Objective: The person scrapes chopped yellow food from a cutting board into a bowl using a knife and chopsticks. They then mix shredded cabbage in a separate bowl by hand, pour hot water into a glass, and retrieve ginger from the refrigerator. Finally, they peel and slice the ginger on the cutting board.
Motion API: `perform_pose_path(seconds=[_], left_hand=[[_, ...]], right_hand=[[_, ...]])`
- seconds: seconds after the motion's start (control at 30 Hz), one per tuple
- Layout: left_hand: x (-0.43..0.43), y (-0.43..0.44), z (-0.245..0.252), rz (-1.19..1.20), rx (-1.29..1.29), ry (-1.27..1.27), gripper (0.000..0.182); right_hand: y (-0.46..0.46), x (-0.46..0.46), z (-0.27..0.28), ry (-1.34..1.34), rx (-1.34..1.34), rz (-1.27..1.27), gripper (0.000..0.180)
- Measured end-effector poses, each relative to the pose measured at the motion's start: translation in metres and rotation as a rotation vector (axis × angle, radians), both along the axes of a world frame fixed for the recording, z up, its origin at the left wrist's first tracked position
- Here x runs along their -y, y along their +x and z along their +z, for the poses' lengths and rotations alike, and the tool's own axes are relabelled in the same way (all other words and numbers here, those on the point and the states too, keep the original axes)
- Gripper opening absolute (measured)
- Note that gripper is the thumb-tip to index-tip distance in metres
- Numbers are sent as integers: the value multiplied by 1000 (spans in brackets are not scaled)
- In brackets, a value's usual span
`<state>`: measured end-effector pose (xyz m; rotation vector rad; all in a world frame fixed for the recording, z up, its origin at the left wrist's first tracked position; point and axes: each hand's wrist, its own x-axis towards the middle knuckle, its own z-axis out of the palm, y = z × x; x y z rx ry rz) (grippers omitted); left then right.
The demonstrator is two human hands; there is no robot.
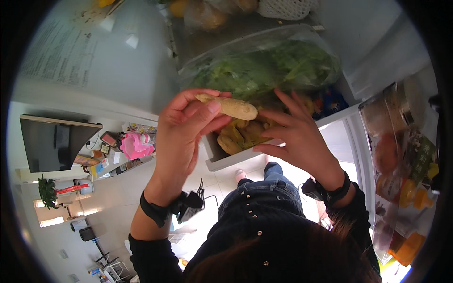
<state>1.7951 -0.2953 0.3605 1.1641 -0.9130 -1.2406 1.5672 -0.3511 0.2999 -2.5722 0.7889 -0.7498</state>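
Between the thumb and fingers of my left hand (191, 116) is a pale, knobby piece of ginger root (235, 107), held above a pulled-out fridge drawer (230, 161). My right hand (293, 131) hovers over the drawer's front with fingers spread and nothing in them; its index fingertip is close to the ginger's right end. Below the hands, more ginger (231, 139) lies in the drawer, partly hidden by my fingers. Behind it a clear plastic bag (290, 42) of leafy greens (244, 72) fills the drawer's width.
Past the greens are bagged round produce (205, 16) and a white foam net (286, 7). A blue package (331, 102) sits in the drawer's right corner. On the right, the open fridge door holds a jar (389, 106) and bottles (400, 191). A television (53, 145) is far left.
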Motion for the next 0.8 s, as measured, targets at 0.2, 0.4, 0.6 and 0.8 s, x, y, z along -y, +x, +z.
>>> perform_pose_path(seconds=[0.2, 0.4, 0.6, 0.8], left_hand=[[-26, 0, 13, -34, -355, -80, 32], [-6, 10, 5, 157, 631, -497, 22], [48, -5, -21, 68, 1068, -280, 26], [50, -30, -43, -5, 1671, -262, 54]], right_hand=[[-10, -19, -19, -140, 109, 6, 36], [-20, -25, -39, -498, 23, -244, 63], [-22, 16, 1, -379, 25, -586, 68], [-1, 31, -9, -193, -310, -604, 59]])
